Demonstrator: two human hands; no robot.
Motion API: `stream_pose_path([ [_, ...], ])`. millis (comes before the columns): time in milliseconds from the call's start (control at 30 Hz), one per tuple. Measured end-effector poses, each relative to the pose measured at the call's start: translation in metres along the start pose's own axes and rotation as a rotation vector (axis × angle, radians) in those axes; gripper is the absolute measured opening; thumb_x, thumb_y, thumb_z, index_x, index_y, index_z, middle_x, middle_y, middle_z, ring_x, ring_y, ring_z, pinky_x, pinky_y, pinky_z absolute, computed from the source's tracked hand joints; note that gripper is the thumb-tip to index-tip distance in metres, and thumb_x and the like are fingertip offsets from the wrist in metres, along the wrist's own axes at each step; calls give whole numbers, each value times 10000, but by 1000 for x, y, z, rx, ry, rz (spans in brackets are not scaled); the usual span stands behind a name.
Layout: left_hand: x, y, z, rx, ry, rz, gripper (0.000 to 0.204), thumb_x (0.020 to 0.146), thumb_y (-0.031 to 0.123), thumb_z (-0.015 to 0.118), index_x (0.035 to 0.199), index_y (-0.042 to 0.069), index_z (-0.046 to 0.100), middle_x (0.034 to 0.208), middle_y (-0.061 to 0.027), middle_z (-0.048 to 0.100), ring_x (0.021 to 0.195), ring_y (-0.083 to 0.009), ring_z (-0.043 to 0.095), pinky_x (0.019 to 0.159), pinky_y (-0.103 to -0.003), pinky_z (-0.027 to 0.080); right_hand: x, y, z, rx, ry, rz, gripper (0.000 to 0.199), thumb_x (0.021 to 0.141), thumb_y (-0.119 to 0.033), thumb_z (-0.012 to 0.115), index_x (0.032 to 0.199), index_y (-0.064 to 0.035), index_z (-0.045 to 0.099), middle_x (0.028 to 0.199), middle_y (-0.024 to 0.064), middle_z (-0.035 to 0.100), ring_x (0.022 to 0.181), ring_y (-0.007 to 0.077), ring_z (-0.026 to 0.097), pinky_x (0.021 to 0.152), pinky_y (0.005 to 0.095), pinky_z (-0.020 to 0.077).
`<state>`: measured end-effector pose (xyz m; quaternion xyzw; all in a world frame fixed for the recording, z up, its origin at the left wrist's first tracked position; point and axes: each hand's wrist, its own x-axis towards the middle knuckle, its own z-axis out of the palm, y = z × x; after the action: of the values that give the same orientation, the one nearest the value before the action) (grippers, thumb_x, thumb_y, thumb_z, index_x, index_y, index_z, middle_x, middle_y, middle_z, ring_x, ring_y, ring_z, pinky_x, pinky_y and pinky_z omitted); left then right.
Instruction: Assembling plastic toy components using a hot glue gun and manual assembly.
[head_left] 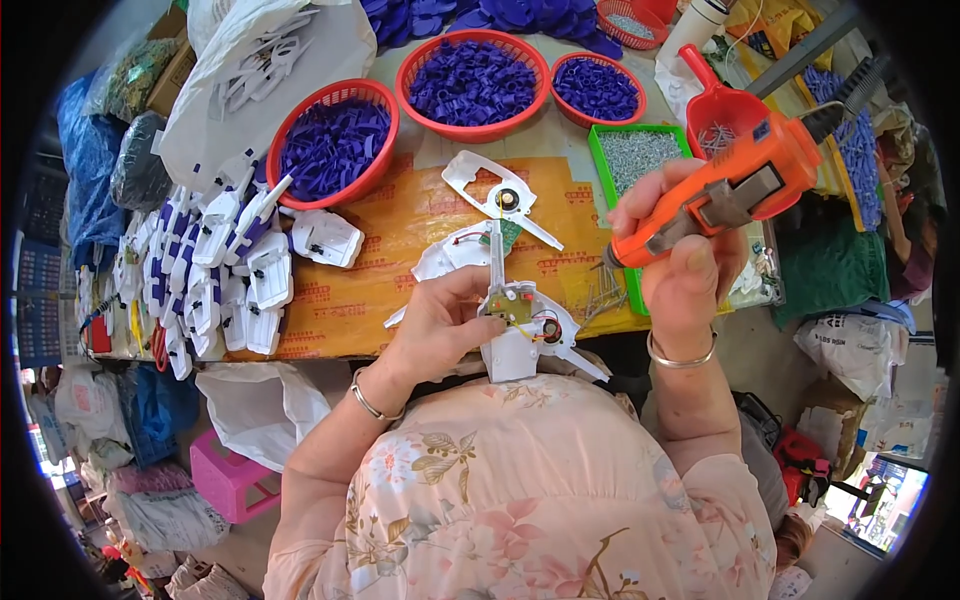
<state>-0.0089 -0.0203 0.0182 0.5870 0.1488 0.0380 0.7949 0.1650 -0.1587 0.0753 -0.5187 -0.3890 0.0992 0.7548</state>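
My left hand [440, 318] grips a white plastic housing [513, 362] at the table's front edge, with thumb and fingers closed on its left side. Inside it show a small circuit board [508, 306], yellow wires and a round black part. My right hand [692, 280] is wrapped around an orange electric screwdriver [795, 155], raised to the right of the housing. Its bit points down and left, apart from the housing. Beyond my left hand lie another white shell [462, 178] with a round part and a white shell [440, 258] with a green board, partly hidden.
Red baskets of purple parts [345, 150] line the back. On the right stand a green tray of screws [640, 155] and a red scoop [715, 105]. Loose screws [603, 298] lie near my right hand. White-and-purple assemblies [215, 235] are piled at left; a pink stool [225, 475] is below.
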Motion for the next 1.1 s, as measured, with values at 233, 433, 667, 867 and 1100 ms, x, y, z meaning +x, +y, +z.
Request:
stream_pose_path([
  [233,-7,1,3,5,34,23,388,760,-125,587,1135,-34,557,1046,-66,629,950,-110,592,827,-263,492,-3,-2,0,-3,1,7,644,790,-510,649,1122,13,475,833,113,560,680,190,562,632,348,483],
  [433,-13,4,7,63,39,121,384,785,-102,535,1153,2,566,1056,-36,584,922,-87,581,740,-232,498,0,0,0,105,-2,-21,573,795,-409,701,1154,-23,476,831,97,587,645,91,506,541,231,419],
  [667,-16,8,1,172,65,152,412,767,-151,551,1162,-34,555,1051,-44,589,966,-119,576,776,-241,469,5,9,-6,-140,28,-120,618,827,-423,622,1207,27,436,985,147,579,867,224,576,788,356,464],
  [867,-16,24,-19,-37,215,180,372,781,-104,532,1149,-50,537,1037,-97,632,924,-139,610,812,-285,493,-27,16,-15,-408,18,-557,465,790,-94,656,1175,36,431,1030,147,557,957,258,555,842,381,444],
  [1100,-11,39,-40,-436,248,188,292,770,5,525,1051,-55,579,925,-106,642,813,-175,643,755,-288,525,-44,51,10,-432,-518,230,618,662,-17,725,1231,-32,483,1031,102,542,929,198,550,755,300,455],
])
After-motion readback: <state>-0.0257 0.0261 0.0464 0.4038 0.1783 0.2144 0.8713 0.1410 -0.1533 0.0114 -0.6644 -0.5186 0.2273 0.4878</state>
